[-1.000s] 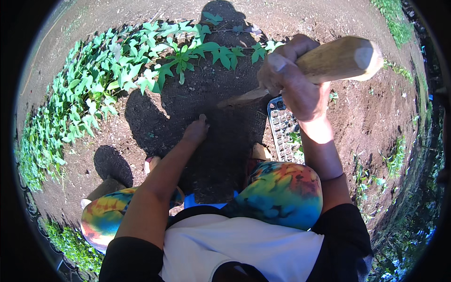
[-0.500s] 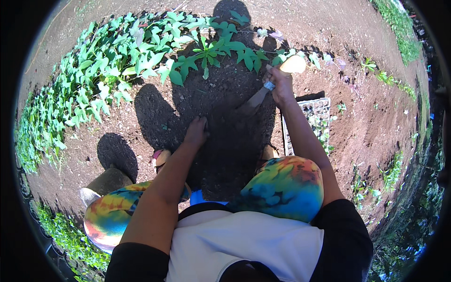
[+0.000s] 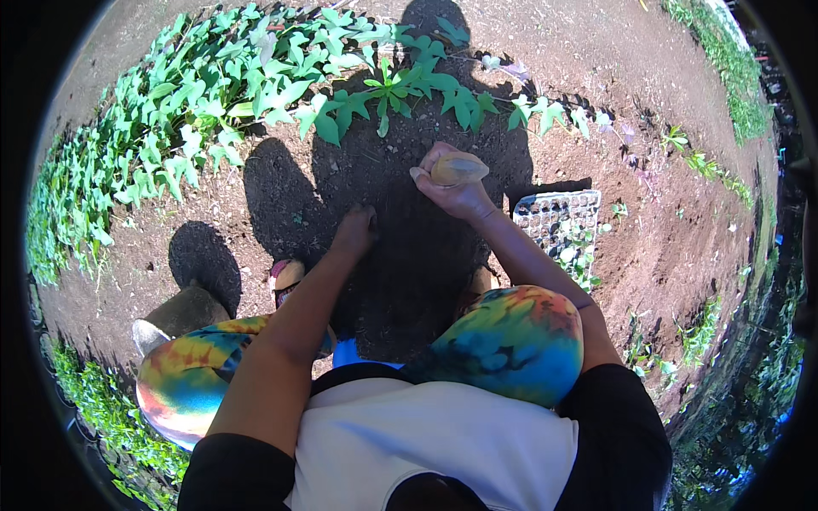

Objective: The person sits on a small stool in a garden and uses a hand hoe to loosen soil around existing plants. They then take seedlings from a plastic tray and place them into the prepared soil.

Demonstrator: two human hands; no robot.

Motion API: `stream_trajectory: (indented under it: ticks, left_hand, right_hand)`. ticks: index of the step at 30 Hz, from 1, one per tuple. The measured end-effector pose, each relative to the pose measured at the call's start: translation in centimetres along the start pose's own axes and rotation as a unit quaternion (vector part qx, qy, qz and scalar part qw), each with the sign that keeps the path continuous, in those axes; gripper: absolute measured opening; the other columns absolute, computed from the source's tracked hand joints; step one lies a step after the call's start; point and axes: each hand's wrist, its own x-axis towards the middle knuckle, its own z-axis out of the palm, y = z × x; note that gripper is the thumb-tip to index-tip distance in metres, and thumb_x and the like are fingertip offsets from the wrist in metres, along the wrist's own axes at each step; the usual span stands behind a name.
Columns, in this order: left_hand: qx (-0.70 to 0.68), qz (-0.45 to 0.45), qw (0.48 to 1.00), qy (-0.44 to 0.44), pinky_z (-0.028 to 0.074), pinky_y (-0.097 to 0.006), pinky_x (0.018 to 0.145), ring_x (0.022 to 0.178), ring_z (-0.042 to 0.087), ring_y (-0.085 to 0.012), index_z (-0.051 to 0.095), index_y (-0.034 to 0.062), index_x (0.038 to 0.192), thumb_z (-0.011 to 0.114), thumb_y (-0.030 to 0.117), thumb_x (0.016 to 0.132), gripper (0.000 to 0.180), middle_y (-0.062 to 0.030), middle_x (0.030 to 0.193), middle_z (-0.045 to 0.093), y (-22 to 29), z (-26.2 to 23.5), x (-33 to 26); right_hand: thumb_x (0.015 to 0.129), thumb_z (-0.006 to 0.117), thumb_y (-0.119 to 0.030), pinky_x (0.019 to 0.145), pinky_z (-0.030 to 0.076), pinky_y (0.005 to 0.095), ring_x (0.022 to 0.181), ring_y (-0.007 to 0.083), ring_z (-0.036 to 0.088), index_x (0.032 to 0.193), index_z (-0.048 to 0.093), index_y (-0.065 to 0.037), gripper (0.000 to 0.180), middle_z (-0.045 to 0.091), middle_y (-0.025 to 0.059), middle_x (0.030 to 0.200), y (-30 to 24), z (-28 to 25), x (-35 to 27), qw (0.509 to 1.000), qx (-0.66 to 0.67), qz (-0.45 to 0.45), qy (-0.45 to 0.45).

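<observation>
My right hand (image 3: 452,187) is wrapped round the pale wooden handle (image 3: 460,169) of a hand trowel, over the shaded soil between my knees. The handle's end points up, and the blade is hidden below the hand. To its left, my left hand (image 3: 358,228) is low at the dark soil (image 3: 409,247), its fingers curled in. Deep shadow hides what those fingers hold, if anything.
A seedling tray (image 3: 558,209) with small green plants lies right of my right forearm. Leafy vines (image 3: 256,77) spread across the far left, with a lobed-leaf plant (image 3: 388,89) ahead. A grey-brown bucket-like container (image 3: 192,315) lies beside my left knee.
My right hand has moved left and slightly toward me with the trowel, turning it more upright, so its blade no longer shows. The left hand stays nearly in place.
</observation>
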Motion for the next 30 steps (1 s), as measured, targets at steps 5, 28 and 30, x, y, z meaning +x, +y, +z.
stream_trajectory:
  ticks: [5,28,30]
  left_hand:
    - [-0.009,0.011,1.0,-0.004,0.049,-0.051,0.077,0.091,0.06,-0.0441,0.054,0.0067,0.088,0.081,0.004,0.066,0.036,-0.0212,0.096,0.058,-0.5,0.3,-0.1]
    - [-0.01,0.016,1.0,-0.002,0.05,-0.048,0.079,0.092,0.06,-0.0415,0.053,0.0059,0.086,0.085,0.004,0.062,0.041,-0.0186,0.095,0.059,-1.0,0.1,0.4]
    - [-0.011,0.014,1.0,-0.015,0.051,-0.049,0.08,0.093,0.061,-0.0417,0.054,0.0062,0.088,0.085,0.004,0.063,0.04,-0.0186,0.098,0.059,-1.0,0.2,0.3]
  right_hand:
    - [0.087,0.075,-0.012,0.058,0.05,0.0309,0.058,0.0157,0.058,0.079,0.064,-0.003,0.017,0.062,0.0044,0.07,12.0,-4.9,4.5,0.912,0.292,0.256,0.128]
    - [0.081,0.078,-0.009,0.073,0.053,0.0314,0.08,0.0119,0.063,0.103,0.055,-0.006,0.032,0.062,0.0022,0.088,4.5,3.5,3.5,0.953,0.187,0.212,-0.11]
    - [0.078,0.086,-0.021,0.076,0.054,0.0319,0.088,0.011,0.064,0.113,0.056,-0.004,0.049,0.065,0.003,0.097,7.4,3.5,5.2,0.941,0.175,0.261,-0.125]
